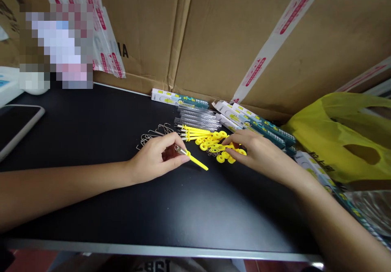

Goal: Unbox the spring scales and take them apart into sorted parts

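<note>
My left hand (159, 153) pinches a yellow plastic rod (198, 162) with a silvery metal end, its yellow tip slanting down to the right above the table. My right hand (252, 147) reaches into a pile of yellow ring-ended pieces (221, 158), thumb and forefinger closed around one of them. Small metal springs (213, 152) lie beside that pile. Behind my left hand rest bent wire hooks (157, 132). Between the hands, farther back, several yellow rods with metal ends (197, 132) lie side by side, next to clear plastic tubes (198, 117).
Printed narrow boxes (253, 121) lie at the back right, and a single one (179, 98) sits against the large cardboard carton (220, 39). A yellow plastic bag (330, 129) is at the right. On the left lies a phone (18, 125). The black table (137, 215) has a pale front edge.
</note>
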{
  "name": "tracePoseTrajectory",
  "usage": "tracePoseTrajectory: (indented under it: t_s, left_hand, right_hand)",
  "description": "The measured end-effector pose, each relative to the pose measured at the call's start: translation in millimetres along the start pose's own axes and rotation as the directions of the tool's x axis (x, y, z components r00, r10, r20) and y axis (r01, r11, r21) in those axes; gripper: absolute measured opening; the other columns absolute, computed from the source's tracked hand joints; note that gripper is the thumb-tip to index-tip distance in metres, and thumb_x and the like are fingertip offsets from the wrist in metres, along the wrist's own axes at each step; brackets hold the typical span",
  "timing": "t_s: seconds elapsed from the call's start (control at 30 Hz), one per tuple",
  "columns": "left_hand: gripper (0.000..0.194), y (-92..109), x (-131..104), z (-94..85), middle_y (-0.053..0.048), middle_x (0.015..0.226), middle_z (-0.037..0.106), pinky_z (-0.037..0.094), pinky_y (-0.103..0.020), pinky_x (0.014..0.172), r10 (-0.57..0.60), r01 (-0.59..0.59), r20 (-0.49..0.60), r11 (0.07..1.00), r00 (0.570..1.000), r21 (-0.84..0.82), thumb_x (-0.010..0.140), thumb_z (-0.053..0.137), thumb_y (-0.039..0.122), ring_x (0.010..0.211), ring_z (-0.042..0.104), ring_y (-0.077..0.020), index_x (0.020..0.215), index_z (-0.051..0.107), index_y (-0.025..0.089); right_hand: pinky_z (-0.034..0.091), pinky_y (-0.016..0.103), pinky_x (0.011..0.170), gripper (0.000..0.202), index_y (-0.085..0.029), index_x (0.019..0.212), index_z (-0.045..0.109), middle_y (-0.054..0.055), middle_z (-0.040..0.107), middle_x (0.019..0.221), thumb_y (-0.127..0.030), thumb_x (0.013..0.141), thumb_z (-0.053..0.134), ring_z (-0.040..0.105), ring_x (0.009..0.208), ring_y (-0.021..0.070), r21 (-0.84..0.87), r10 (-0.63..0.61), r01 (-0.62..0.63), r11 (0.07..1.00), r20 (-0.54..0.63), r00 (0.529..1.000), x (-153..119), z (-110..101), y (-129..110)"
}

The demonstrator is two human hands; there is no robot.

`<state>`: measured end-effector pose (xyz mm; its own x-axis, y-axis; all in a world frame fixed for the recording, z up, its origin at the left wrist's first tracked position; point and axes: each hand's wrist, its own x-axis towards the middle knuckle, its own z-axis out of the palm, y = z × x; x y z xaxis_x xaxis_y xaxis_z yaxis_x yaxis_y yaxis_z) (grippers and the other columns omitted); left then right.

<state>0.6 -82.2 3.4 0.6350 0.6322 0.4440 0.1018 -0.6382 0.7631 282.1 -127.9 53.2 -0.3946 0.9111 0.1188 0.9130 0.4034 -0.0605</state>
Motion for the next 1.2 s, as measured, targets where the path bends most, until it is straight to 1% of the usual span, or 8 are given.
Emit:
tracePoseTrajectory:
  t_s: [0.2,0.37,0.47,0.53,0.67,0.87,1.07,1.2]
  left_hand:
    - [0.015,-0.5,-2.0,1.1,0.001,0.077,0.061,0.044,-0.018,0.053,0.057,-0.057,0.041,0.998,0.998,0.005,0.087,0.057,0.030,0.062,0.057,-0.0084,0.094,0.058,0.017]
    - [0.015,-1.6,-2.4,1.4,0.001,0.078,0.060,0.044,-0.018,0.055,0.076,-0.076,0.056,0.997,0.996,0.003,0.088,0.057,0.029,0.063,0.057,-0.0081,0.097,0.058,0.018]
    - [0.016,-2.2,-1.9,2.3,0.001,0.081,0.060,0.043,-0.018,0.054,0.048,-0.047,0.041,0.999,0.998,-0.006,0.088,0.056,0.028,0.062,0.056,-0.0077,0.100,0.055,0.018]
    - [0.028,-2.3,-2.2,3.2,0.002,0.080,0.058,0.040,-0.017,0.050,0.013,-0.013,-0.010,0.999,1.000,-0.044,0.086,0.059,0.026,0.055,0.051,-0.0056,0.111,0.048,0.020]
    - [0.047,-1.8,-4.0,4.7,0.007,0.071,0.049,0.033,-0.015,0.043,0.019,-0.033,-0.107,0.991,0.994,-0.131,0.084,0.059,0.022,0.047,0.041,-0.0036,0.123,0.033,0.022]
    - [0.026,-0.8,-6.3,3.3,0.008,0.066,0.048,0.034,-0.015,0.046,0.119,-0.120,0.028,0.993,0.992,0.014,0.087,0.049,0.018,0.047,0.041,-0.0034,0.112,0.042,0.019]
    - [0.013,0.3,-6.5,1.0,0.007,0.061,0.055,0.038,-0.017,0.051,0.232,-0.263,0.166,0.944,0.958,0.201,0.088,0.046,0.020,0.047,0.047,-0.0052,0.099,0.052,0.020]
    - [0.012,0.1,-6.0,1.6,0.007,0.058,0.054,0.039,-0.017,0.052,0.251,-0.289,0.178,0.927,0.952,0.238,0.088,0.045,0.020,0.048,0.049,-0.0059,0.095,0.054,0.019]
  right_hand:
    - [0.046,0.035,0.077,0.021,-0.021,0.098,0.062,0.008,0.062,0.093,-0.038,0.088,0.055,0.057,0.088,0.0219,0.175,-0.151,0.151,0.973,-0.014,0.988,-3.5,5.8,-47.9]
    - [0.044,0.030,0.064,0.014,-0.020,0.087,0.060,0.005,0.060,0.079,-0.033,0.089,0.055,0.056,0.075,0.0187,0.196,-0.183,0.193,0.962,-0.068,0.981,-5.4,21.8,-61.2]
    - [0.043,0.029,0.063,0.011,-0.019,0.084,0.060,0.004,0.059,0.076,-0.028,0.089,0.055,0.055,0.073,0.0173,0.228,-0.173,0.199,0.953,-0.130,0.976,-3.7,25.9,-58.0]
    - [0.045,0.030,0.065,0.009,-0.020,0.086,0.061,0.005,0.060,0.079,-0.026,0.089,0.055,0.056,0.075,0.0184,0.214,-0.165,0.199,0.956,-0.169,0.972,-1.8,25.0,-52.0]
    - [0.046,0.035,0.070,0.015,-0.021,0.096,0.065,0.008,0.062,0.086,-0.027,0.089,0.053,0.057,0.081,0.0223,0.070,-0.149,0.176,0.982,-0.290,0.945,6.1,18.2,-32.1]
    - [0.046,0.038,0.073,0.021,-0.019,0.098,0.068,0.009,0.061,0.084,-0.031,0.090,0.052,0.056,0.081,0.0242,-0.098,-0.147,0.122,0.988,-0.322,0.935,36.4,14.7,-6.6]
    - [0.047,0.036,0.074,0.017,-0.023,0.097,0.069,0.006,0.061,0.084,-0.030,0.087,0.058,0.057,0.083,0.0217,0.058,-0.094,0.119,0.991,-0.332,0.939,64.2,21.9,0.0]
    - [0.046,0.039,0.075,0.017,-0.024,0.098,0.070,0.006,0.060,0.085,-0.030,0.086,0.059,0.056,0.083,0.0233,0.004,-0.078,0.083,0.997,-0.309,0.948,67.1,28.5,7.5]
